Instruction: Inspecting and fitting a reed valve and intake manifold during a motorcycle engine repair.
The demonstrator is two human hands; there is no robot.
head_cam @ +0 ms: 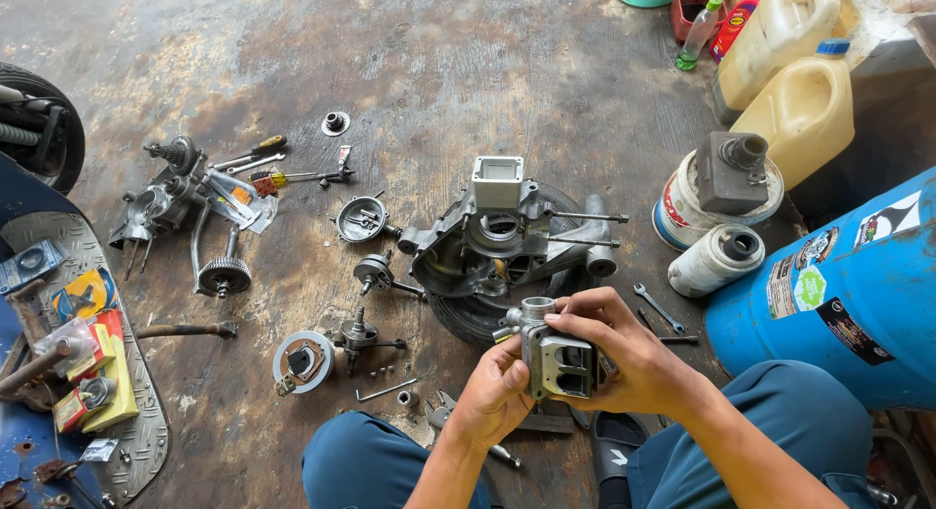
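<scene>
Near centre, over the floor: both hands clasp a grey cast-metal cylinder block (558, 358).
L hand (495, 397) cups its side, R hand (624, 358) grips top; inspecting stage, judging by the stripped grey engine crankcase (497, 238) just beyond.

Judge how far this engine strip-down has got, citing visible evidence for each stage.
Done: the crankshaft, gear shaft and round cover lie loose on the floor. In hand: the left hand and right hand both grip a grey metal cylinder block. Left: the crankcase sits open, studs exposed, on a tyre, nothing refitted.
</scene>
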